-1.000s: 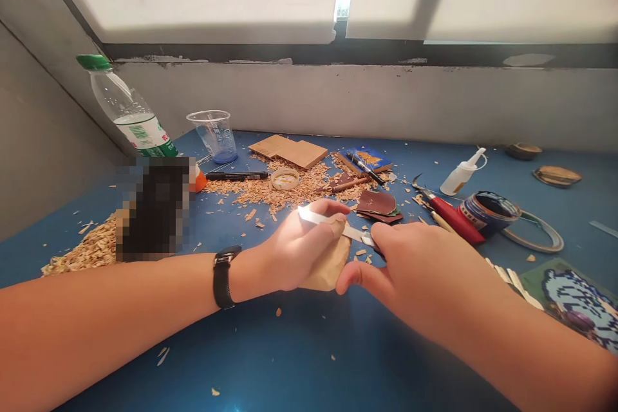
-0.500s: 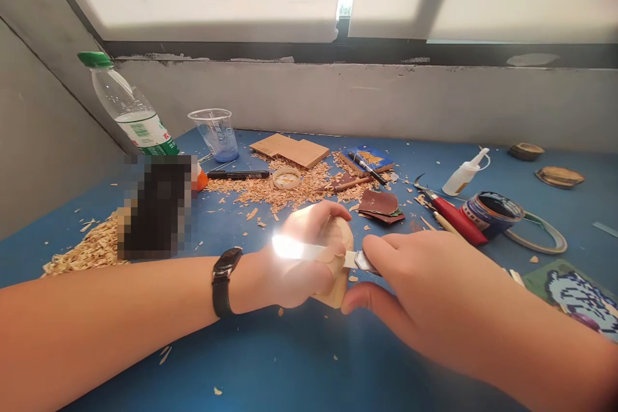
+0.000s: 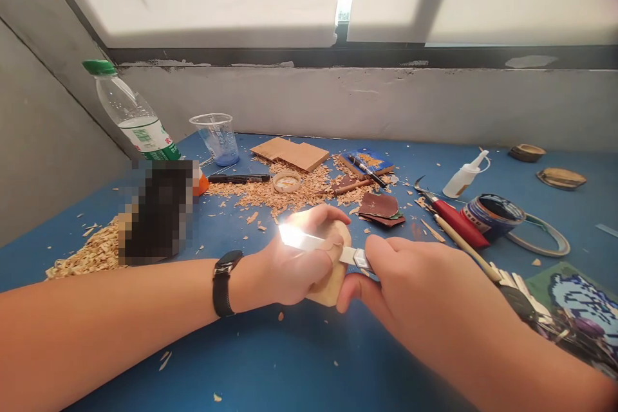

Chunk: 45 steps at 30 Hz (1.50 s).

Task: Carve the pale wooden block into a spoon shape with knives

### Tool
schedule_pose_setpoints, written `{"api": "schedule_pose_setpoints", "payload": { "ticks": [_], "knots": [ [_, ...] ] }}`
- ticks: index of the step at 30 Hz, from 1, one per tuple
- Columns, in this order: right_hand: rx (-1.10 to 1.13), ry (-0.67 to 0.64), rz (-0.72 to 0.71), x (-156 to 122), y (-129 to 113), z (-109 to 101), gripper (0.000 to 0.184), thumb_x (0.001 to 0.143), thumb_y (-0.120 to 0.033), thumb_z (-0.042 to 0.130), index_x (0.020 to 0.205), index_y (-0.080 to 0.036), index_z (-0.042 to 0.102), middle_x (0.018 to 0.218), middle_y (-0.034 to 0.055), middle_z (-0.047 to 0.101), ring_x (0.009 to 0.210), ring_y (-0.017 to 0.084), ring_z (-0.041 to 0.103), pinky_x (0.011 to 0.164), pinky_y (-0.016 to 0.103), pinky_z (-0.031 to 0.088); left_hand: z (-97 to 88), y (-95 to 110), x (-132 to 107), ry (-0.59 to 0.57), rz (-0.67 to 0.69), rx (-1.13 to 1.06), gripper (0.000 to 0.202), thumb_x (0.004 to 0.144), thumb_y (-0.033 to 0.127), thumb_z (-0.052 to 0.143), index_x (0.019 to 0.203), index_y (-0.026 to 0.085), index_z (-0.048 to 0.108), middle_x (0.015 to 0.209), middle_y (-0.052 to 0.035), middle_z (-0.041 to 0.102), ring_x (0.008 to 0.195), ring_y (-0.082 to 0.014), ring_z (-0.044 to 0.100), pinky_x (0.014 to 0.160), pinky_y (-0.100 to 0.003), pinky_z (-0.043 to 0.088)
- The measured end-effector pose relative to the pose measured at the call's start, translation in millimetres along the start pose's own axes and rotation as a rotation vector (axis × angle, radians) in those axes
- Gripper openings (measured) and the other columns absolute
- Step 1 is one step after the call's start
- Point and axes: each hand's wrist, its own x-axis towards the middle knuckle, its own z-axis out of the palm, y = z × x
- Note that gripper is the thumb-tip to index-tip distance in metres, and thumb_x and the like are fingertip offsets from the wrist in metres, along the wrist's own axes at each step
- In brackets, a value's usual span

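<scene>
My left hand (image 3: 302, 267), with a black watch on its wrist, is closed around a pale piece of wood (image 3: 331, 286) held just over the blue table. My right hand (image 3: 410, 277) grips a utility knife (image 3: 355, 256), whose handle is mostly hidden in the fist. The long blade reaches left across the wood and over the left fingers, with bright glare near its tip. The right thumb touches the wood's near right edge. Part of the wood is covered by the left fingers.
Wood shavings (image 3: 251, 192) lie behind the hands, near sandpaper (image 3: 380, 206) and a clear plastic cup (image 3: 215, 138). A bottle (image 3: 140, 119) stands at left. On the right are a red-handled hook tool (image 3: 458, 222), a jar (image 3: 495, 212) and a squeeze bottle (image 3: 464, 177).
The knife's blade now slants more, its tip higher and its handle end slightly lower. My right hand has shifted a little, and more items show beside the right forearm.
</scene>
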Motion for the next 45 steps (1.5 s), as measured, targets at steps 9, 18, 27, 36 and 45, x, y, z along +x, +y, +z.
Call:
{"api": "schedule_pose_setpoints", "payload": {
  "ticks": [9, 18, 27, 36, 45],
  "knots": [
    [0.175, -0.306, 0.096, 13.7, 4.4, -16.2, 0.052, 0.092, -0.075, 0.062, 0.077, -0.026, 0.056, 0.065, 0.0024, 0.066, 0.060, 0.025, 0.065, 0.050, 0.032, 0.025, 5.9, -19.2, 3.5, 0.045, -0.056, -0.236, 0.034, 0.099, 0.055, 0.061, 0.111, 0.023, 0.063, 0.090, -0.0017, 0.065, 0.074, -0.0177, 0.060, 0.064, -0.029, 0.050],
    [0.294, -0.307, -0.123, 1.6, 16.7, -23.9, 0.031, 0.096, -0.059, 0.065, 0.090, -0.028, 0.065, 0.077, 0.0013, 0.070, 0.066, 0.025, 0.066, 0.056, 0.036, 0.031, -1.8, -2.4, -5.8, 0.029, 0.207, 0.281, 0.055, 0.097, 0.063, 0.048, 0.124, 0.017, 0.062, 0.111, -0.0119, 0.070, 0.098, -0.0302, 0.065, 0.081, -0.041, 0.053],
    [0.223, -0.227, -0.165, 5.2, 16.7, -15.0, 0.044, 0.099, -0.065, 0.057, 0.080, -0.026, 0.061, 0.067, 0.0002, 0.066, 0.059, 0.025, 0.067, 0.054, 0.036, 0.027, -2.7, -7.8, -2.9, -0.027, 0.190, 0.297, 0.058, 0.091, 0.061, 0.046, 0.127, 0.017, 0.059, 0.107, -0.0108, 0.066, 0.087, -0.0263, 0.064, 0.068, -0.037, 0.054],
    [0.159, 0.003, -0.058, -0.2, 10.0, -0.6, 0.059, 0.085, -0.082, 0.065, 0.071, -0.027, 0.052, 0.057, -0.0014, 0.058, 0.051, 0.025, 0.061, 0.050, 0.035, 0.025, -0.6, -7.0, 0.2, -0.032, 0.238, 0.090, 0.046, 0.105, 0.060, 0.042, 0.104, 0.017, 0.059, 0.083, -0.0030, 0.060, 0.070, -0.0160, 0.057, 0.061, -0.029, 0.049],
    [0.395, -0.110, -0.181, 1.8, 7.0, -18.4, 0.026, 0.093, -0.053, 0.074, 0.090, -0.028, 0.066, 0.072, -0.0068, 0.071, 0.062, 0.021, 0.070, 0.053, 0.036, 0.030, -5.0, -14.3, 0.6, -0.022, 0.414, 0.232, 0.074, 0.096, 0.081, 0.039, 0.117, 0.014, 0.062, 0.100, -0.0103, 0.066, 0.084, -0.0237, 0.059, 0.073, -0.038, 0.048]
  ]
}}
